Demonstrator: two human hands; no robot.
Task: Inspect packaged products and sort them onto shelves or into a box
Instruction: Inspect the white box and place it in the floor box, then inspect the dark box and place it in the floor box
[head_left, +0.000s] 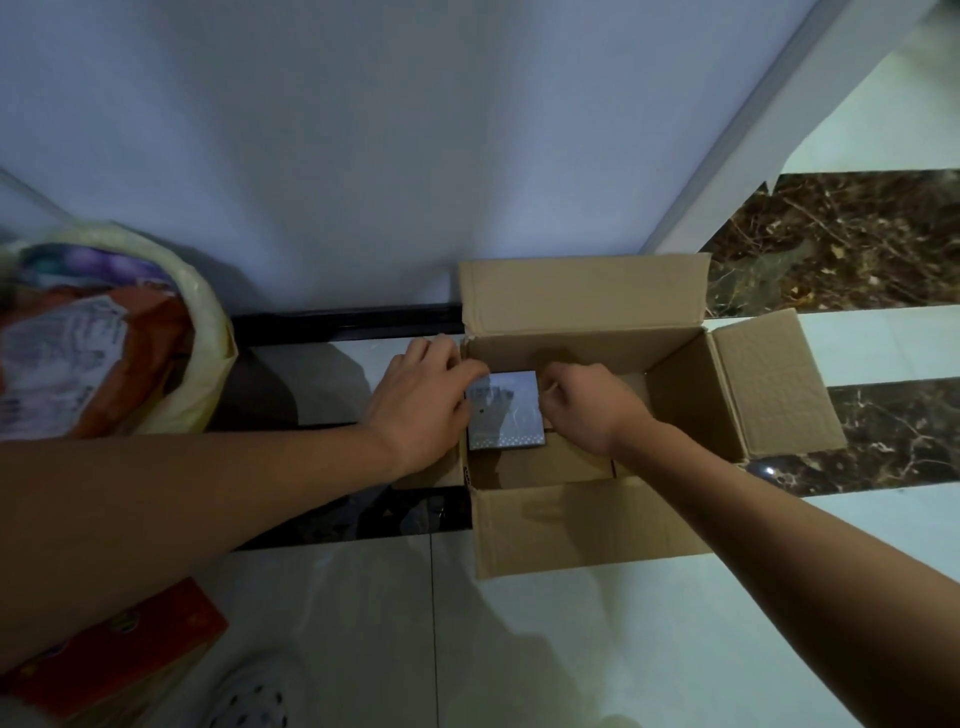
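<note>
Fingers (460, 370) of left hand (421, 408) and right hand (589, 410) hold a square silvery packet (508, 415).

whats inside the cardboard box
A grey printed packet is at the left end of the cardboard box, held at its sides by the left hand and right hand. Bare cardboard shows to its right. Anything under the packet is hidden.

Just the one camera here, worn on my head, tipped forward and steeply down. My forearms run in from the bottom corners, my left hand (421, 405) and right hand (587, 410) meet close at centre frame, the white wall (311, 130) sits above and the tiled floor (571, 649) below
</note>
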